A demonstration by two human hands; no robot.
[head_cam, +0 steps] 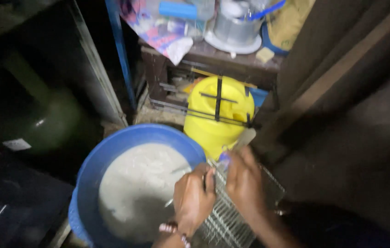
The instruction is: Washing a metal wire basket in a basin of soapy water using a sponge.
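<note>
biggest thing in front of you is the round blue plastic basin (112, 156) full of cloudy grey soapy water, sitting low on the floor with its rim right at your left wrist. behind it there's the yellow plastic jerrycan (218, 115) with black straps over the top, and above that a cluttered wooden shelf (213, 55) carrying a shiny metal pot (236, 27).

the thing you're working on is the silver wire mesh rack (231, 216), tilted over the right edge of the basin and running down toward your lap. i'd guess it's light and fairly stiff but springy, wet and slick from the wash water, with thin wires that could bite into skin. best hold looks like the thicker frame edge, not the fine mesh.

your left hand (192, 200) is curled with its grip pressed down on the rack's top edge. your right hand (245, 183) has its grip closed around the upper corner, pinching the rack along with something small and bluish i can't make out.

room is tight: jerrycan just beyond the rack, a dark wall on the right, basin rim on the left. the open space is mostly toward you.
</note>
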